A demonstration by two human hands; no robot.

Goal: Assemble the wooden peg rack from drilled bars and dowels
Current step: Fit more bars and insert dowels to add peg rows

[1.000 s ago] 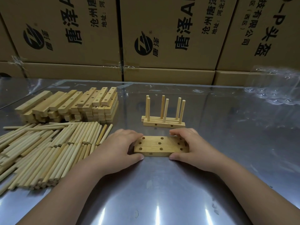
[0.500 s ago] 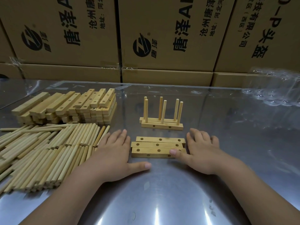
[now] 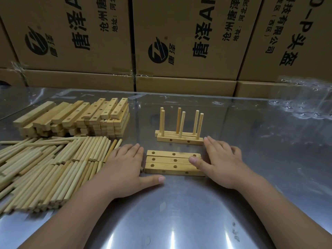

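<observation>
- Both hands have come off the drilled bars point(image 3: 172, 163) since a second ago. They clasped the ends then; now they lie flat on the steel table point(image 3: 179, 221), one at each end.
- Head view, the bars: three lie side by side with holes facing up and their long axis running left to right across you. They sit straight ahead, between your hands.
- Head view, your left hand point(image 3: 124, 168): the fingers are straight and together, palm down, holding nothing. It lies just beside the left ends of the bars — I cannot tell whether it touches them. The thumb is stretched out along the table in front of the near bar.
- Head view, your right hand point(image 3: 222, 164): it is also flat and spread, gripping nothing. Only the thumb tip rests on the right end of the bars. The fingertips reach just beside the right end of the part-built rack point(image 3: 179, 139), which stands behind the bars with six pegs upright.
- What the next move turns on: the loose dowels point(image 3: 53, 168) lie directly left of your left hand, running away from you at a slant to the right. The right hand is well apart from them — so the left looks best placed to fetch a dowel. The right could steady the bars.
- A stack of spare bars point(image 3: 80, 119) sits behind the dowels.
</observation>
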